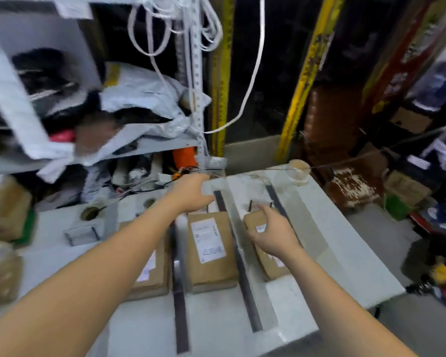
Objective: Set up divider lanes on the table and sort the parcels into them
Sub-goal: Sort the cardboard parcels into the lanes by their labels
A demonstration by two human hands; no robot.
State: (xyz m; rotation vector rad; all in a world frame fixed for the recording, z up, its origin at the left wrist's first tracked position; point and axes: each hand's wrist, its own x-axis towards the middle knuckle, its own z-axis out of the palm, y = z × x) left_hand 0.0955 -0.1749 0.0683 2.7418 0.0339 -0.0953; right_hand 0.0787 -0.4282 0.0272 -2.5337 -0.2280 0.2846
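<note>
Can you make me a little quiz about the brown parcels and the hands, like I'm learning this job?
1. True or false: the middle parcel has a white label on top.
2. Which parcel is the right hand above? A) the left one B) the middle one C) the right parcel
3. Fill the gap: the left hand reaches toward the ___ end of the white table.

Key: 1 true; 2 C; 3 far.
</note>
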